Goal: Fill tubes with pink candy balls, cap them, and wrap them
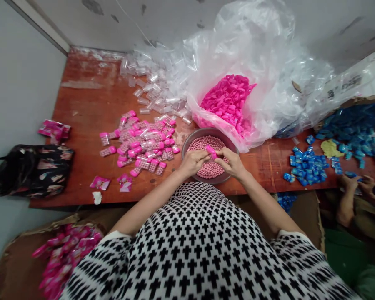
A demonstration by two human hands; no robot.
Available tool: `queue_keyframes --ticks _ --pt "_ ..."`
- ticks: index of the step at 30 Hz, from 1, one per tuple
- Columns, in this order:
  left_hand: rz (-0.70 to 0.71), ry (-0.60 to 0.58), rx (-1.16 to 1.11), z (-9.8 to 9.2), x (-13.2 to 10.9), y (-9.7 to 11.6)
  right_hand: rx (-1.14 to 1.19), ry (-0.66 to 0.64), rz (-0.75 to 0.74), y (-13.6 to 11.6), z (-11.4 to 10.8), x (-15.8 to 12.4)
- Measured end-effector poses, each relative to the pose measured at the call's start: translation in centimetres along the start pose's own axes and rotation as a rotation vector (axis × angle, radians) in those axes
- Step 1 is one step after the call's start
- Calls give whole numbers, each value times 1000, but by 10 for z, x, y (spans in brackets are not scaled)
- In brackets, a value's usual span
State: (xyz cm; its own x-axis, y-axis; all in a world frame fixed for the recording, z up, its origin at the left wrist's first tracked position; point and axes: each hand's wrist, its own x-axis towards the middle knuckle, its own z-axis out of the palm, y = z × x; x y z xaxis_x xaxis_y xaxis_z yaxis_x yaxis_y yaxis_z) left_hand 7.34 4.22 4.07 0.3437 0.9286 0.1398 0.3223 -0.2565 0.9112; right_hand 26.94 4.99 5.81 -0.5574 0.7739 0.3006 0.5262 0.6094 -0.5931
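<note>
My left hand [193,162] and my right hand [233,163] meet over a round metal bowl [187,139] of small pink beads [208,170]. Between their fingertips is a bright pink plastic cap [209,149], pinched from both sides. Whether a clear tube is joined to it, I cannot tell, as the fingers cover that part. To the left lies a heap of clear tubes filled with pink beads and closed with pink caps [143,141]. Behind the bowl, a clear plastic bag [253,143] lies open with many loose pink caps [226,102] inside.
Empty clear tubes [156,89] are heaped at the back. Pink packets [54,130] and a dark flowered bag [50,171] are at the left; a carton of pink packets [65,254] stands below. At the right are blue packets [309,164] and another person's hands [350,183].
</note>
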Motion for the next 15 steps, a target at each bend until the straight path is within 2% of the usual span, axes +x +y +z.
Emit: queue_keyframes --ticks 3,6,11,15 --pt "2 29 -14 -1 -4 4 -24 8 -20 -8 -2 -1" --pt "15 43 71 3 -8 2 -129 -26 -60 -11 2 -2" --pt "-15 55 101 6 -10 -7 -65 -66 -32 2 13 0" --pt "-96 -4 -22 -1 -5 -8 -77 -182 -82 4 -2 15"
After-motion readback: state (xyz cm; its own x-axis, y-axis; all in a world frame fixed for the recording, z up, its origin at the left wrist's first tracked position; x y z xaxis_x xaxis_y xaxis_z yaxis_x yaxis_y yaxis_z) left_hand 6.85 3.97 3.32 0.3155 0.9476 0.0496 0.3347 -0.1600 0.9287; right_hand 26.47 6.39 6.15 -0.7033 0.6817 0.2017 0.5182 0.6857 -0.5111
